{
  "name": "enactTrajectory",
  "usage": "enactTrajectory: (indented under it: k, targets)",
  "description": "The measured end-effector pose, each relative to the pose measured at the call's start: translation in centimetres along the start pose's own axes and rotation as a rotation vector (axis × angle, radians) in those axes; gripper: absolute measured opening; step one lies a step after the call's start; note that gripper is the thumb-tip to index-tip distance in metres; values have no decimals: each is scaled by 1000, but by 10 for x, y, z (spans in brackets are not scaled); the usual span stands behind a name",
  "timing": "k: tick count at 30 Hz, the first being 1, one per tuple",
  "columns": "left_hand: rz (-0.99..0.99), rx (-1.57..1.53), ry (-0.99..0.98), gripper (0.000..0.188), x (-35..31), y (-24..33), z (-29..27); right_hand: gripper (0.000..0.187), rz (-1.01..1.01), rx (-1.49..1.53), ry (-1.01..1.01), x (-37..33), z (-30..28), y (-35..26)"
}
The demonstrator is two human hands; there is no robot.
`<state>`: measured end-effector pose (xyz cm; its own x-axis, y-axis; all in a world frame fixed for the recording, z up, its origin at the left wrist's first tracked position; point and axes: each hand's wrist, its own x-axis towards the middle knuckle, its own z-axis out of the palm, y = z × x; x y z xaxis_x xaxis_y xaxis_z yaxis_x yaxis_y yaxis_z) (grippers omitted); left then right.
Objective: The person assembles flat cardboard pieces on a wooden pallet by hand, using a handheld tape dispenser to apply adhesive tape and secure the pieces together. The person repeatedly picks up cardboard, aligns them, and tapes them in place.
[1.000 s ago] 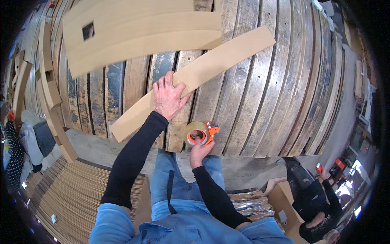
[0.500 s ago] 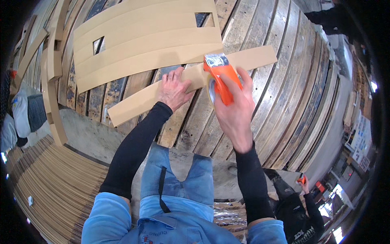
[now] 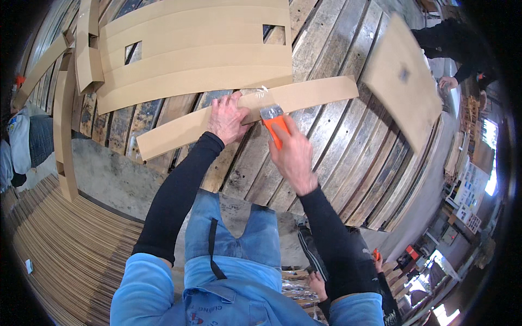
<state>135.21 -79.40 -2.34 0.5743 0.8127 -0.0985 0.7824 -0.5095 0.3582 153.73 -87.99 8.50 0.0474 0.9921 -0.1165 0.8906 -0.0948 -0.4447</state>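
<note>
Taping appears underway. The right hand (image 3: 293,156) grips the orange tape dispenser (image 3: 273,130) at the cardboard strip (image 3: 322,94) on slatted wood (image 3: 340,144); the left hand (image 3: 226,119) covers the strip, pinch indeterminable. Cutting calls for steadiness.

Worn wooden slats form a wide bench (image 3: 348,163), spreading from ten o'clock round to four. Grey floor (image 3: 117,182) shows between eight and nine o'clock. Just past three stands a pale display board (image 3: 471,190). Glaring white patches (image 3: 491,186), too bright to make out, scatter from three to beyond four.
</note>
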Motion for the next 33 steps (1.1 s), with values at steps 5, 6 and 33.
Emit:
enactTrajectory:
  k: [5,6,33]
  targets:
    - [-90,-256,-262,48,4,8,-9,44,-19,47,145,-63,24,26]
    - [-89,-329,-302,50,3,10,-9,45,-18,58,149,-66,27,28]
    - [-55,-195,110,68,-26,8,4,47,-164,188,13,-38,4,17]
